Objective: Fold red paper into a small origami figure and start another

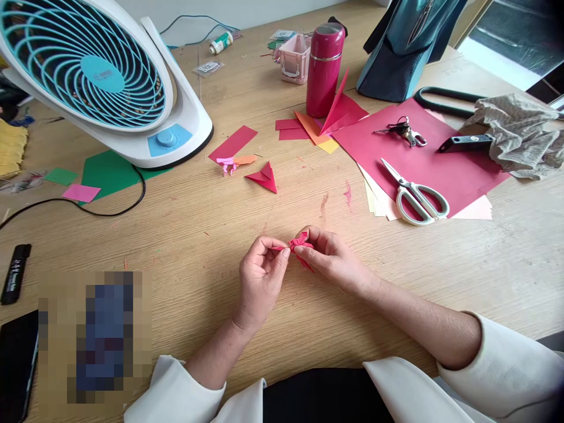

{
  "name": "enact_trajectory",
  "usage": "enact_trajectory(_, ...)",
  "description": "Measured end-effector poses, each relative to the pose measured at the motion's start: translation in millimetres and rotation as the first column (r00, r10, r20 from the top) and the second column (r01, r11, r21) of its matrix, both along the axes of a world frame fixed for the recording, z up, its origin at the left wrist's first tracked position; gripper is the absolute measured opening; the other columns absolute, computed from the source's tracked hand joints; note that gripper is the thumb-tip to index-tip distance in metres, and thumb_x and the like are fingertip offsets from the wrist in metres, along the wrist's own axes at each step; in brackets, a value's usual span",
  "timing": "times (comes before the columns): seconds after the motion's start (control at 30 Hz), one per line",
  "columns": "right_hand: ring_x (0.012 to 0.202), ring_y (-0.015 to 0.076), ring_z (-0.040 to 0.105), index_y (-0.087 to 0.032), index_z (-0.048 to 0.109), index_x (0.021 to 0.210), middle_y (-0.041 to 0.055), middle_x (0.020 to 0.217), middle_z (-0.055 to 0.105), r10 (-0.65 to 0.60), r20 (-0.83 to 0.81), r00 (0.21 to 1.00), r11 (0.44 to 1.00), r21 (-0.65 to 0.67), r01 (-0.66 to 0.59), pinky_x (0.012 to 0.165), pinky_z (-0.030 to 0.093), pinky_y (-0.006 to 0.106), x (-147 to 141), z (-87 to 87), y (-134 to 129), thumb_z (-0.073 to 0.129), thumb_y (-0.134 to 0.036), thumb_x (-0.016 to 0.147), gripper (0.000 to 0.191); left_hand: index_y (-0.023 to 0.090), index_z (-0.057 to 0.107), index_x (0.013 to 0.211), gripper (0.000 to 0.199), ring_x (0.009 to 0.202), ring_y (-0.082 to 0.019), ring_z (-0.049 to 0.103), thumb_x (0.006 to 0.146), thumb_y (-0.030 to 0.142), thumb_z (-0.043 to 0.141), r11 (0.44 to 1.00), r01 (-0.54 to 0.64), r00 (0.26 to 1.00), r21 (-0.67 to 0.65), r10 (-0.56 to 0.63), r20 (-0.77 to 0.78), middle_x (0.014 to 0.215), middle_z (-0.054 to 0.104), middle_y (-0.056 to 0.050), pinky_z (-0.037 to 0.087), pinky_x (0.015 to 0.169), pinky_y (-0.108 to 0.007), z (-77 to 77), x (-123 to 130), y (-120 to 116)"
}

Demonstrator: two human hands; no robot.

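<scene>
A small piece of folded red paper (298,241) is held between my two hands, just above the wooden table. My left hand (264,273) pinches its narrow left end between thumb and fingers. On the other side, my right hand (332,258) grips the bulkier right part, with thin points sticking out below and above. The fingers hide part of its shape. Beyond my hands lie a folded red paper triangle (264,178) and a small pink and orange folded paper figure (233,163).
White-handled scissors (420,202) and keys (403,132) rest on red paper sheets (370,141) at the right. A magenta flask (324,73) stands at the back. A fan (110,82) fills the upper left. A black marker (16,273) and phone (17,361) lie at the left.
</scene>
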State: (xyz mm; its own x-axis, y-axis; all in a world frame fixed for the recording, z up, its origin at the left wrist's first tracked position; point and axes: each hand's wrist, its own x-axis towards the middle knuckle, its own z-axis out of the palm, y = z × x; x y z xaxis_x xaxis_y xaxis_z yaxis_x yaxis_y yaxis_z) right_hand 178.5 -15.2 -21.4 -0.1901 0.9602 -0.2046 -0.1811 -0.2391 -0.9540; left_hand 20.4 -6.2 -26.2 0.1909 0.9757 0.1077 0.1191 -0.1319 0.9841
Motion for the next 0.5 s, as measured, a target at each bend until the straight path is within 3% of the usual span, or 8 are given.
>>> enact_trajectory(0.37, 0.055, 0.0091, 0.042, -0.019, 0.053, 0.087, -0.0053, 0.066, 0.048, 0.002, -0.007, 1.000, 1.000, -0.015, -0.002, 0.051, 0.033, 0.025, 0.3, -0.9, 0.7, 0.068, -0.053, 0.083, 0.038, 0.017, 0.060, 0.086, 0.006, 0.079, -0.013, 0.064, 0.088, 0.019, 0.066, 1.000, 0.016, 0.997, 0.001, -0.016, -0.072, 0.084, 0.066, -0.002, 0.052, 0.075, -0.022, -2.0, -3.2, 3.6)
enact_trajectory(0.5, 0.059, 0.0099, 0.044, -0.018, 0.055, 0.091, -0.0032, 0.072, 0.052, 0.001, -0.013, 1.000, 1.000, 0.002, -0.001, 0.054, 0.035, 0.025, 1.3, 0.5, 1.2, 0.068, -0.048, 0.084, 0.033, 0.017, 0.059, 0.094, 0.009, 0.081, -0.013, 0.066, 0.089, 0.020, 0.065, 1.000, 0.011, 0.999, -0.019, -0.011, -0.044, 0.087, 0.067, -0.004, 0.054, 0.076, -0.023, -1.3, -2.0, 2.1)
